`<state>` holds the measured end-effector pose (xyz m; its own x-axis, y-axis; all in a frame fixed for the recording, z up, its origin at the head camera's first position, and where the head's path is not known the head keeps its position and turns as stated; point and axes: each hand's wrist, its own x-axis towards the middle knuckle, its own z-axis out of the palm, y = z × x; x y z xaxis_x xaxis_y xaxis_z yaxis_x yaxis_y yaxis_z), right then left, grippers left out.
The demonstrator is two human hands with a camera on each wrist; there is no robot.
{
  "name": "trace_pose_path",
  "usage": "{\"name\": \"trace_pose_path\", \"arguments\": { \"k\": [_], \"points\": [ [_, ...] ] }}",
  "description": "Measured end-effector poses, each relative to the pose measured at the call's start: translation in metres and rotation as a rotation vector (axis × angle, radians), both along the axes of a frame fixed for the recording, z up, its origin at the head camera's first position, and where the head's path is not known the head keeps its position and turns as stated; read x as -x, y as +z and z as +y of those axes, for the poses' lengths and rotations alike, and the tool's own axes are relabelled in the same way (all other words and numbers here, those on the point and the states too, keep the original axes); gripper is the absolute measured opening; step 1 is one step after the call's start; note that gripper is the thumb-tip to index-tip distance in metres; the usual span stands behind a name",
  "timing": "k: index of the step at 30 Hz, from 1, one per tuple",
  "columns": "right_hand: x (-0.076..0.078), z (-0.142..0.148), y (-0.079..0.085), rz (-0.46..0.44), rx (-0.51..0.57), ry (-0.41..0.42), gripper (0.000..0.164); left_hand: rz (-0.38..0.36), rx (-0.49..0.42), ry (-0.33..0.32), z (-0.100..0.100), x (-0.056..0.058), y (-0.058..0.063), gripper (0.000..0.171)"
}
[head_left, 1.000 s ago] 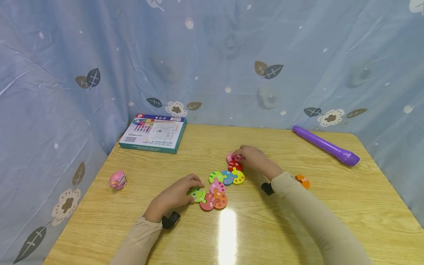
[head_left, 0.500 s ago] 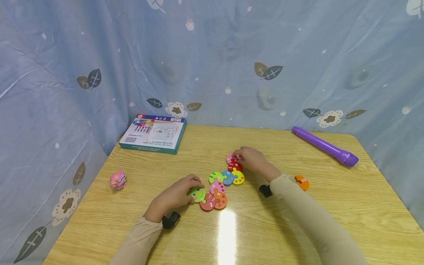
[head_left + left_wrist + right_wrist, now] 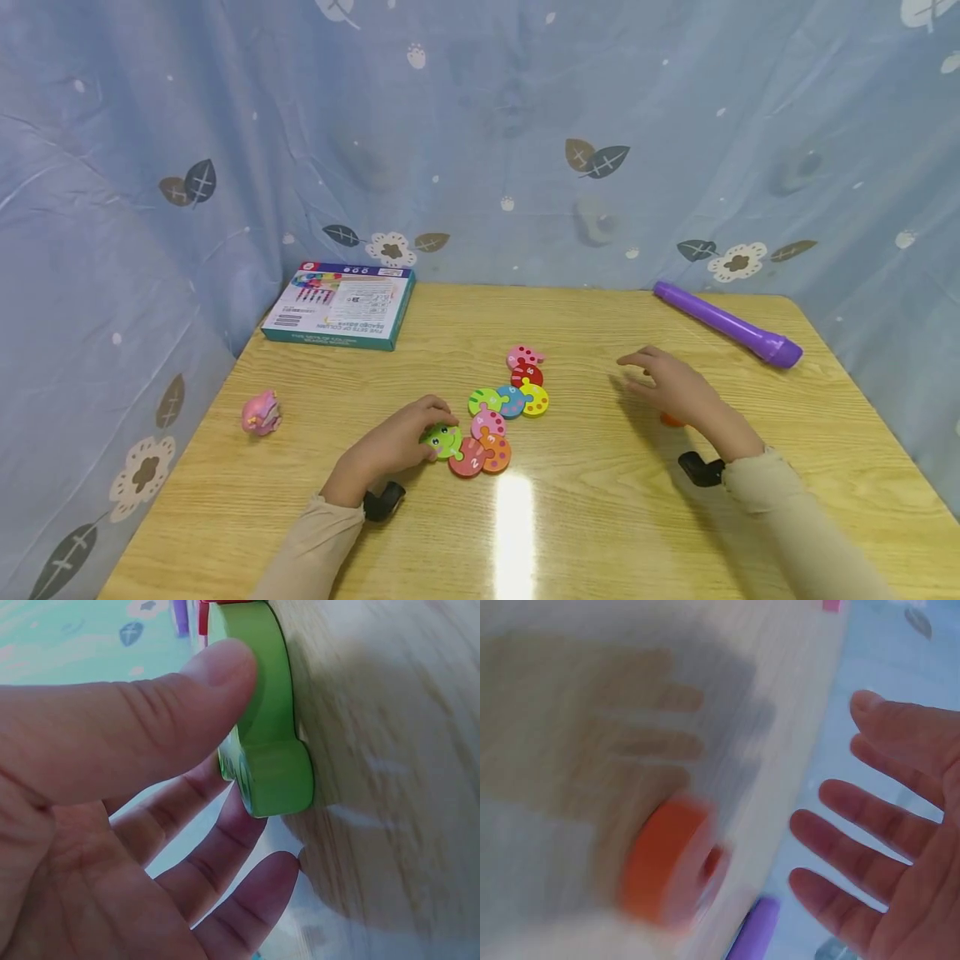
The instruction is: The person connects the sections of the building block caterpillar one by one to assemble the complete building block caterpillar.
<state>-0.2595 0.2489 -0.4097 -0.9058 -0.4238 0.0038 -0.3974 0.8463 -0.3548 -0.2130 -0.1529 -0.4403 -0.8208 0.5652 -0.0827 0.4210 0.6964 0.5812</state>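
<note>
My left hand [image 3: 397,433] pinches the green smiling caterpillar head piece [image 3: 444,440] at the left end of a number puzzle. In the left wrist view, the thumb [image 3: 202,690] lies on the edge of that green piece [image 3: 274,712], with fingers on its other side. Joined numbered pieces wind up and right from it: red 2 [image 3: 467,460], orange 3, pink 4, green 5, blue 6, yellow, red 8 and pink 9 [image 3: 522,357]. My right hand [image 3: 671,387] hovers right of the chain, fingers spread, holding nothing. An orange round piece [image 3: 671,862] lies below it, mostly hidden in the head view.
A flat toy box [image 3: 341,307] lies at the back left of the wooden table [image 3: 585,533]. A small pink figure [image 3: 261,412] is at the left. A purple toy microphone [image 3: 727,325] lies at the back right, before the blue curtain [image 3: 480,125].
My right hand has let go of the pink 9 piece and moved right, over the orange 10 piece. The left hand stays on the green head piece. The view has shifted slightly.
</note>
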Motion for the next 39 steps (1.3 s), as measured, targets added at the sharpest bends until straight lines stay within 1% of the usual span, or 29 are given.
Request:
{"name": "trace_pose_path", "arguments": {
  "k": [2, 5, 9, 12, 15, 17, 19, 22, 25, 28, 31, 36, 39],
  "points": [
    [-0.009, 0.014, -0.002, -0.014, 0.008, -0.003, 0.041, -0.004, -0.003, 0.0, -0.001, 0.0, 0.002, 0.043],
    [-0.021, 0.03, -0.006, -0.035, 0.0, -0.008, 0.05, -0.01, -0.005, -0.002, -0.003, 0.0, 0.004, 0.043],
    [-0.029, 0.042, -0.012, -0.05, -0.03, -0.047, 0.064, -0.006, -0.008, 0.0, -0.003, 0.0, 0.008, 0.043],
    [-0.031, 0.044, -0.017, -0.036, -0.019, -0.075, 0.06, -0.002, -0.012, 0.004, -0.003, 0.001, 0.01, 0.043],
    [-0.03, 0.044, -0.021, -0.003, 0.01, -0.074, 0.049, -0.004, -0.016, 0.001, -0.003, 0.002, 0.01, 0.043],
    [-0.029, 0.043, -0.022, 0.017, 0.007, -0.069, 0.044, -0.006, -0.016, 0.0, -0.003, 0.002, 0.009, 0.042],
    [-0.025, 0.039, -0.022, 0.035, 0.001, -0.064, 0.042, -0.007, -0.012, 0.001, -0.003, 0.002, 0.009, 0.042],
    [-0.014, 0.028, -0.019, 0.074, 0.009, -0.051, 0.042, 0.005, -0.012, 0.0, -0.003, 0.003, 0.01, 0.043],
    [0.003, 0.011, -0.013, 0.103, 0.054, -0.009, 0.044, 0.016, -0.015, -0.003, -0.003, 0.005, 0.012, 0.043],
    [0.021, -0.013, -0.008, 0.123, 0.099, 0.038, 0.045, 0.027, -0.024, 0.003, -0.003, 0.008, 0.013, 0.043],
    [0.035, -0.037, -0.006, 0.125, 0.119, 0.063, 0.046, 0.029, -0.024, -0.001, -0.003, 0.008, 0.01, 0.042],
    [0.043, -0.072, -0.016, 0.087, 0.104, 0.1, 0.044, -0.003, -0.013, -0.028, -0.002, 0.0, 0.0, 0.04],
    [0.047, -0.088, -0.019, 0.105, 0.073, 0.136, 0.04, -0.006, -0.019, -0.02, -0.002, -0.003, -0.002, 0.04]
  ]
}}
